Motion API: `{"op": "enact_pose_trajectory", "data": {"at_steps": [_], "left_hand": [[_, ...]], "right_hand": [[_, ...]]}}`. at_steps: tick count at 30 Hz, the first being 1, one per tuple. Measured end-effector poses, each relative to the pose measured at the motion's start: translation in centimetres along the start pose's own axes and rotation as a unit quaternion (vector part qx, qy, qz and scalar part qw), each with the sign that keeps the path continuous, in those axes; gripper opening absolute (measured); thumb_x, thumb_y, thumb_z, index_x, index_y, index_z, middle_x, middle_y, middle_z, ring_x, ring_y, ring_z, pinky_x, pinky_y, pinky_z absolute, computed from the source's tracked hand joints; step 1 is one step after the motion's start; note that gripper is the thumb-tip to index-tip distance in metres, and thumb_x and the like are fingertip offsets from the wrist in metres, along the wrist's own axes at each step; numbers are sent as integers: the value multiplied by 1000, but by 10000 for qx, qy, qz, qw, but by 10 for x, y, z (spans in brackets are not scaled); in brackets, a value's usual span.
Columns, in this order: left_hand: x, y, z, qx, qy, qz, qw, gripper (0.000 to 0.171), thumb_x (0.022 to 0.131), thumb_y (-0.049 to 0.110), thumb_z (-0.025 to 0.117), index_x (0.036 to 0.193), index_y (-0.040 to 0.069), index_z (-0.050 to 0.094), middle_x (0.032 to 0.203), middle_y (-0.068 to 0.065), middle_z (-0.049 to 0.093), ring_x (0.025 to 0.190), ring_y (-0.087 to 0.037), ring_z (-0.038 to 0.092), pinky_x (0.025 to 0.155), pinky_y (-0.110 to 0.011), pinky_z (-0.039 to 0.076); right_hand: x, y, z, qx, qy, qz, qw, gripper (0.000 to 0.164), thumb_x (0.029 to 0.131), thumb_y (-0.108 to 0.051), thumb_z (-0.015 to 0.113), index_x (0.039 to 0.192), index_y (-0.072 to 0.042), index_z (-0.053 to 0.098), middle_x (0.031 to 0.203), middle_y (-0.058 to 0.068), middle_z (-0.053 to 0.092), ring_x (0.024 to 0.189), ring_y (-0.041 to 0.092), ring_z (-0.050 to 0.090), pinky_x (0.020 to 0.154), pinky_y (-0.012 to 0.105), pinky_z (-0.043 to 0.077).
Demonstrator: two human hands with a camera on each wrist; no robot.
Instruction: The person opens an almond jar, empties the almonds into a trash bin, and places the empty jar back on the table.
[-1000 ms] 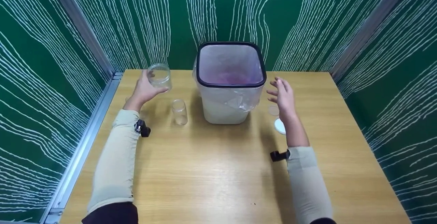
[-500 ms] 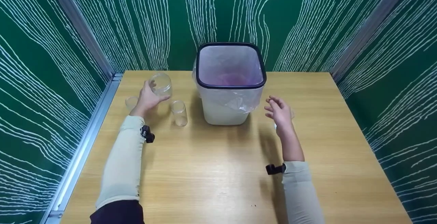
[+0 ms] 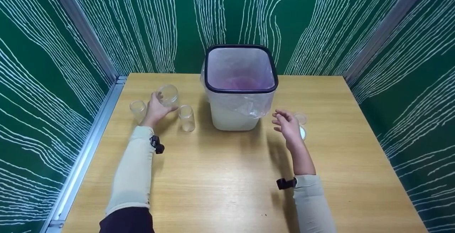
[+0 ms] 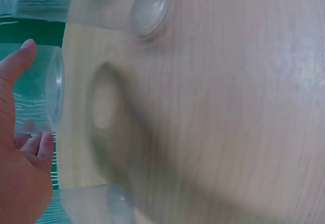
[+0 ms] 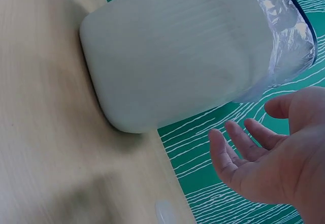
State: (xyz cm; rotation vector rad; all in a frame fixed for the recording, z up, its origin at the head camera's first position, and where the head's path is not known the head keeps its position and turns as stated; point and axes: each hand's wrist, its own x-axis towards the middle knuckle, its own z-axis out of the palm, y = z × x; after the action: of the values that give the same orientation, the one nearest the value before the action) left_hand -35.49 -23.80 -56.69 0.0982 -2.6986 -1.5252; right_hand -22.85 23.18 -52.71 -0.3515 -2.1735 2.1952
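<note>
My left hand [image 3: 157, 110] grips a wide clear jar [image 3: 168, 94] between thumb and fingers at the back left. In the left wrist view the jar's bottom [image 4: 55, 88] hangs over the table, with its shadow lying apart from it. Two narrower clear jars flank the hand: one [image 3: 187, 118] stands to its right, the other [image 3: 137, 109] to its left. My right hand [image 3: 288, 123] is raised to the right of the bin, holding nothing, its fingers [image 5: 218, 155] loosely bent. Close beside it lie a clear disc [image 3: 300, 118] and a white round lid [image 3: 302, 133].
A white bin [image 3: 234, 114] with a black rim and a clear liner stands at the back middle of the wooden table [image 3: 220, 176]. Green walls [image 3: 241, 9] with white wavy lines enclose the table at the back and both sides.
My left hand has brought the wide jar down and nearer to me, uncovering the left narrow jar. My right hand has drawn back toward me and slightly left, so both discs show to its right.
</note>
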Motion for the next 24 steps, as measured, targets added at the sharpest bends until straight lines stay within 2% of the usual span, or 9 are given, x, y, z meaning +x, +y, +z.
{"op": "enact_pose_trajectory", "data": {"at_steps": [7,10,17,24], "left_hand": [[-1,-13,6,-155,-38,-198,9997,108,67,34,89,149,8,23,149,-16,36,135,-33,35,109,-44,31],[-2,-17,7,-224,-51,-271,9994,107,69,32,89,149,7,23,149,-17,35,135,-34,36,109,-44,32],[-4,-24,9,-338,24,-235,9992,106,66,28,91,146,2,26,146,-21,37,133,-36,38,108,-42,33],[-9,-28,11,-406,-49,-431,9982,108,69,27,89,150,4,21,149,-21,33,134,-37,36,109,-43,32]], "right_hand": [[-1,10,-1,-96,-63,140,9998,39,103,-16,44,136,5,44,129,21,52,111,35,54,81,32,50],[-3,12,-1,-158,-90,156,9997,38,103,-17,45,134,5,45,128,20,53,109,33,56,85,35,50],[-6,19,0,-251,-185,151,9994,37,104,-17,44,133,5,45,130,23,52,113,37,53,90,41,48],[-7,26,1,-394,-201,151,9989,39,103,-15,44,135,8,45,130,25,53,102,29,59,92,46,47]]}}
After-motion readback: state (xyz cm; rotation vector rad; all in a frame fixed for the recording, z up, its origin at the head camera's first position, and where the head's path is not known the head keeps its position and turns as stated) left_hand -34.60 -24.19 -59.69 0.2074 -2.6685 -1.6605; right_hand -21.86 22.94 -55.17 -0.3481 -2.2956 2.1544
